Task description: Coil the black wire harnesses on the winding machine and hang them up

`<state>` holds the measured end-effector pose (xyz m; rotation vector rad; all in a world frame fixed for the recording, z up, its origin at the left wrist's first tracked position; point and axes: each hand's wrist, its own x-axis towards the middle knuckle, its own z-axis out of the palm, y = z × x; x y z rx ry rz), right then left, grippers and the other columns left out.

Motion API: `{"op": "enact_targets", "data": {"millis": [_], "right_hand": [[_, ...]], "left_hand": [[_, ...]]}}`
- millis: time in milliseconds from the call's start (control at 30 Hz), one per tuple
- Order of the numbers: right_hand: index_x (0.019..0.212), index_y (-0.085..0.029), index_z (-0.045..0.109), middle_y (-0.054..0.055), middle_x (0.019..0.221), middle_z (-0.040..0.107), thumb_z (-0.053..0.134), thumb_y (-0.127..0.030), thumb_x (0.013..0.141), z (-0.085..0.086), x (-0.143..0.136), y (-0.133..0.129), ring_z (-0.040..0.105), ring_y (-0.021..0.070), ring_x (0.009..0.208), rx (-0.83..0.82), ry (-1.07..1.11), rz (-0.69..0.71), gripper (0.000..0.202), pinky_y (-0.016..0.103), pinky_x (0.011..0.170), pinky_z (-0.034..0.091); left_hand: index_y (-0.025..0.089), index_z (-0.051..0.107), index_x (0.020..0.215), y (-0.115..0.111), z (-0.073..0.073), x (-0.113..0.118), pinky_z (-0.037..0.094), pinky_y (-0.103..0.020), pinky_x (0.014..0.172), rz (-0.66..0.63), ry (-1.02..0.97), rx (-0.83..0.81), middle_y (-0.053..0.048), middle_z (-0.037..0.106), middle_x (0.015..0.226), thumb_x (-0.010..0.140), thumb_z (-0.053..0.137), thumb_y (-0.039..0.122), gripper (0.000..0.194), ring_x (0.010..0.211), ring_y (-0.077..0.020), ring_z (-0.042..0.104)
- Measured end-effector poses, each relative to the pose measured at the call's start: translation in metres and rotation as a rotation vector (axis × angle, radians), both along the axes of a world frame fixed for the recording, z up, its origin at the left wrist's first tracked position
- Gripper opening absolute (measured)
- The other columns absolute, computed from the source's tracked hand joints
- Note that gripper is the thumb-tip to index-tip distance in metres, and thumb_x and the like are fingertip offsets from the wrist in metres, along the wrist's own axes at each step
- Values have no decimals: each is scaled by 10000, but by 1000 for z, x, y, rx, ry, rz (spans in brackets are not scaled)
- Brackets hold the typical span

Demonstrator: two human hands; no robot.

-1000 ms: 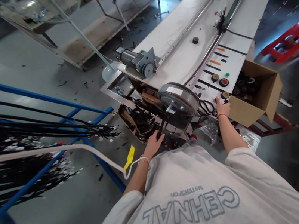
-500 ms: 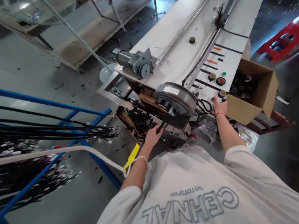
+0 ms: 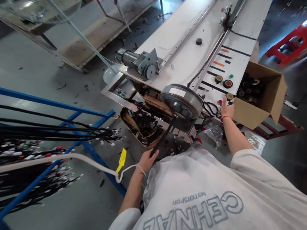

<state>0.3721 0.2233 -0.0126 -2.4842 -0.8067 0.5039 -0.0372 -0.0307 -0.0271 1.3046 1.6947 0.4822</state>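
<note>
My left hand [image 3: 148, 159] is closed on the end of a black strip [image 3: 162, 141], which runs up to the grey round wheel [image 3: 182, 101] at the near end of the white machine table [image 3: 179, 56]. My right hand [image 3: 227, 108] rests at the table's near right corner, its fingers partly spread, beside a red button [image 3: 220, 102] and a tape roll [image 3: 229, 96]. It holds nothing that I can see. A black cable loop [image 3: 210, 109] lies between the wheel and my right hand. A yellow tag [image 3: 122, 158] hangs by the white cord at my left wrist.
An open cardboard box [image 3: 269, 92] with dark rolls stands right of the table. A blue rack [image 3: 100, 166] with hanging black cables is at the left. An open-topped container [image 3: 128, 124] with dark scraps sits below the wheel. A motor [image 3: 136, 61] is mounted at the table's left edge.
My left hand has moved down and left, away from the wheel, drawing the black strip out longer. My right hand has stayed near the red button, which now shows more.
</note>
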Motion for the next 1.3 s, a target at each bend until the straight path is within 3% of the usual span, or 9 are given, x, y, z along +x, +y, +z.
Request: {"op": "enact_targets", "data": {"millis": [133, 367, 533, 1000, 1100, 1233, 1300], "right_hand": [[1226, -85, 509, 263, 1217, 594, 561, -706, 828, 4, -1, -1, 571, 377, 1170, -11, -4, 30, 739, 474, 994, 444], [1238, -63, 501, 273, 1212, 591, 596, -659, 832, 9, -4, -2, 559, 376, 1186, -23, 4, 26, 727, 463, 1001, 440], [1240, -78, 504, 264, 1236, 586, 594, -660, 832, 12, -5, -3, 558, 364, 1193, -17, 22, 24, 716, 443, 1010, 433], [1225, -89, 510, 257, 1224, 593, 598, -673, 819, -1, 2, 1, 574, 362, 1165, 5, 19, 12, 716, 452, 1002, 438], [1221, -100, 506, 248, 1234, 586, 570, -693, 828, -2, 2, 2, 572, 354, 1174, -14, 5, 18, 714, 439, 1004, 441], [1203, -92, 503, 253, 1216, 591, 553, -701, 835, -1, 2, 2, 579, 355, 1164, -21, -11, 22, 713, 436, 992, 450], [1197, -89, 500, 254, 1197, 599, 543, -718, 829, 1, 1, 1, 585, 357, 1153, -16, -11, 23, 730, 438, 978, 459]], "left_hand": [[181, 569, 689, -4, 13, 5, 416, -285, 593, 34, -18, 13, -11, 560, 594, 760, 482, 615, 448, 605, -179, 529], [173, 595, 756, 6, 19, 14, 452, -303, 621, 71, -87, 19, -33, 615, 647, 775, 476, 632, 474, 636, -197, 564], [156, 638, 885, 29, 28, 28, 475, -317, 719, 127, -78, 84, -68, 684, 824, 785, 490, 609, 487, 790, -233, 605], [182, 555, 799, 95, 28, 65, 442, -296, 728, 101, -86, 221, -31, 616, 735, 905, 404, 529, 393, 740, -181, 564], [189, 519, 742, 104, 24, 72, 435, -285, 659, 116, -183, 192, -14, 565, 660, 904, 405, 573, 432, 662, -159, 536], [202, 448, 691, 111, 17, 75, 311, -243, 465, 243, -455, 12, 53, 372, 515, 851, 401, 703, 528, 464, -99, 363], [199, 452, 702, 112, 15, 72, 298, -228, 450, 273, -589, -13, 61, 365, 517, 814, 467, 718, 532, 449, -83, 347]]}}
